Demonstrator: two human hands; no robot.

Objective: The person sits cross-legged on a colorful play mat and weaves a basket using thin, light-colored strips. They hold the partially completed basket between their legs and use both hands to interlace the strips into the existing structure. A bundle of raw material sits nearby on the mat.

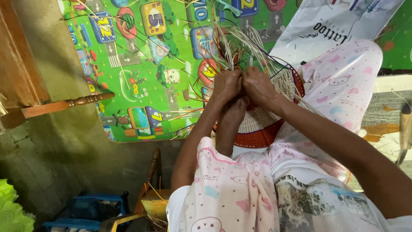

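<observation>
Woven basket (262, 122), part-made, propped against a bare foot (235, 112) and the knee of pink patterned trousers (343, 86), at the near edge of a green play mat (146, 64) printed with cartoon figures. Pale woven centre finished; red-orange band round the rim in place along the lower arc. Loose pale strands (240, 43) fanning upward from the top edge, unwoven, so upper part judged still open. Left hand (226, 85) and right hand (257, 83) pressed side by side at that top edge, both clenched around strands, fingers curled inward; exact strand held by each not discernible. Stray orange and dark strands scattered over the mat beside the work. Turned wooden leg (68, 104) lying at the mat's left edge; white printed bag (334, 25) at its far right corner.
</observation>
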